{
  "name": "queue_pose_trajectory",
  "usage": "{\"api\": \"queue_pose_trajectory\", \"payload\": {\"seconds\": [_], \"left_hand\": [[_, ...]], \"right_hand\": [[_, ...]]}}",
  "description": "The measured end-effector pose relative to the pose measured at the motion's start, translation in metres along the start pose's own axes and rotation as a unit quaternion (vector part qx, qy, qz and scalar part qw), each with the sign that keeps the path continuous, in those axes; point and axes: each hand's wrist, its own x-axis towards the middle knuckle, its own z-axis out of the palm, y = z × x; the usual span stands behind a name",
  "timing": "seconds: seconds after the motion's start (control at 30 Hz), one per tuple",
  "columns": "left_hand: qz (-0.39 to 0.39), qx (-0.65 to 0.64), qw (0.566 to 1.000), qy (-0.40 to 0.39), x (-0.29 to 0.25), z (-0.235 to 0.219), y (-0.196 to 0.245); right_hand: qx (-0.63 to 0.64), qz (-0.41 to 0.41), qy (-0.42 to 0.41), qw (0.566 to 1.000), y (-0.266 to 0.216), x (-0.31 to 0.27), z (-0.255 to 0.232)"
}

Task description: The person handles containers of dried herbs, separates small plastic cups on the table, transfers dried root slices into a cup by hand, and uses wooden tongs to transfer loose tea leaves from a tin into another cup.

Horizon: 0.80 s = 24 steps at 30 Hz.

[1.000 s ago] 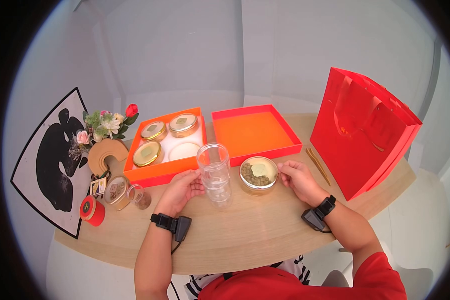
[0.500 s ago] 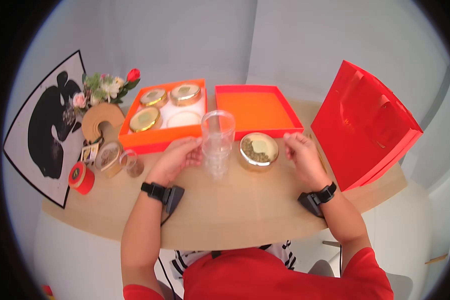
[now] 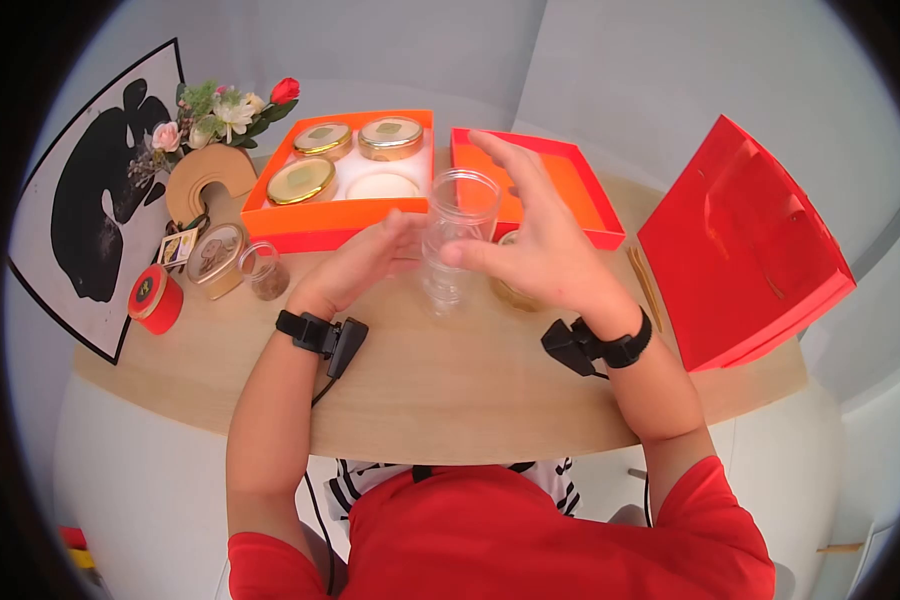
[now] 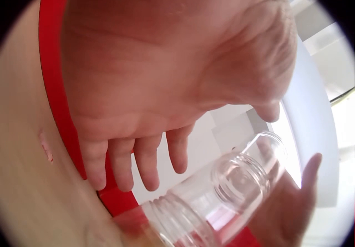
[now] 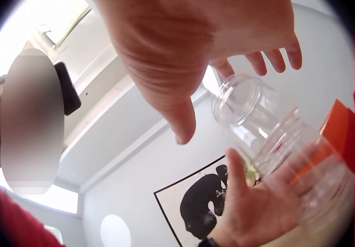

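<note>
A stack of clear open-topped jars (image 3: 462,195) stands upright on the table between both hands. Beside it on the left, my left hand (image 3: 365,258) has its fingers extended; in the left wrist view the palm (image 4: 177,64) faces the jars across a gap. My right hand (image 3: 550,245) reaches over from the right, thumb and fingers spread wide near the upper jar. Nothing is gripped in the right wrist view, where the clear jar (image 5: 266,122) shows below that hand. Mostly covered by the right hand is a gold-rimmed round jar (image 3: 515,292).
Behind stands an orange box (image 3: 320,225) with several gold-lidded jars, and its lid (image 3: 590,205). A red gift bag (image 3: 740,270) and gold sticks (image 3: 645,285) are right. On the left are a red tin (image 3: 156,300), an oval container (image 3: 217,258), a small clear jar (image 3: 267,272) and flowers (image 3: 230,115).
My right hand has left the side of the gold-rimmed jar, moved left to the clear stack and spread its fingers. The left hand stays beside the stack. The head view has tilted down.
</note>
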Motion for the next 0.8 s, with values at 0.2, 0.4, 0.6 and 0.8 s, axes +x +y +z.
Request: {"api": "queue_pose_trajectory", "payload": {"seconds": [0.2, 0.4, 0.6, 0.8], "left_hand": [[0.011, 0.081, 0.994, -0.068, -0.006, 0.016, 0.013], [0.001, 0.146, 0.988, -0.055, -0.008, 0.034, 0.02], [-0.003, 0.163, 0.987, -0.015, -0.004, 0.031, 0.011], [0.024, 0.121, 0.992, 0.022, -0.008, 0.022, 0.02]], "right_hand": [[-0.02, -0.03, -0.065, 0.997, 0.007, 0.0, -0.02], [0.052, -0.016, -0.118, 0.991, 0.021, 0.005, -0.006], [0.103, 0.039, -0.033, 0.993, 0.018, 0.003, 0.0], [0.037, 0.073, 0.139, 0.987, 0.024, 0.008, -0.012]]}}
